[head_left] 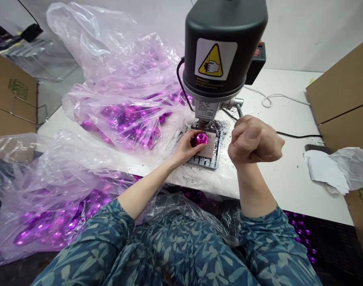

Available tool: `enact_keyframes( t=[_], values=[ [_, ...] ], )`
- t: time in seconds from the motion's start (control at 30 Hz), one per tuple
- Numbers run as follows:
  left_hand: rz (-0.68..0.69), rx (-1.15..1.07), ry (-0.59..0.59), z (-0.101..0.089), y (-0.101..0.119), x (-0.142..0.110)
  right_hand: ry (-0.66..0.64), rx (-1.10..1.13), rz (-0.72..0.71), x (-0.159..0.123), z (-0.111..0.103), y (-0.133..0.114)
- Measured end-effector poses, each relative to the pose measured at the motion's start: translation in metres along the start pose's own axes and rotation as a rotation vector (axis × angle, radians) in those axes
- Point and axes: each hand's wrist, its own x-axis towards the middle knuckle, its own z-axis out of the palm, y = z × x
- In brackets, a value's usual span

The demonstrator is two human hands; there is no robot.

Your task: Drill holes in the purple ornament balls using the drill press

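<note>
My left hand [187, 146] is closed around the edge of a shiny purple faceted piece [201, 138], thumb and fingers on opposite sides. The piece rests on a small pale board [211, 146] on the metal base [215, 163] of a black benchtop drill press [224, 51]. Directly above it is the drill chuck [203, 124]; any bit is hard to make out. To the right, my right hand [254, 141] makes a fist around the end of the drill press lever [239, 108], whose grip is hidden inside the fingers.
Dark shavings lie around the base. A clear plastic bag [116, 95] of purple pieces covers the table's left side; another bag [50, 214] hangs lower left. Cardboard boxes [342, 91] [13, 91] flank the white table [288, 171]. Crumpled white paper [327, 171] and cables are at right.
</note>
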Motion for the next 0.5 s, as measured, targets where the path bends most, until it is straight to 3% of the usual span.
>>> enact_keyframes(
  t=[0.3, 0.4, 0.5],
  values=[
    [0.005, 0.03, -0.018, -0.001, 0.001, -0.002, -0.051, -0.038, -0.14, -0.014, -0.008, 0.005],
    [-0.006, 0.021, -0.007, 0.001, -0.001, 0.0, -0.014, -0.08, -0.05, 0.002, -0.002, 0.0],
    [-0.04, 0.023, 0.052, 0.005, 0.0, -0.002, -0.037, -0.143, 0.138, 0.033, 0.011, -0.004]
  ],
)
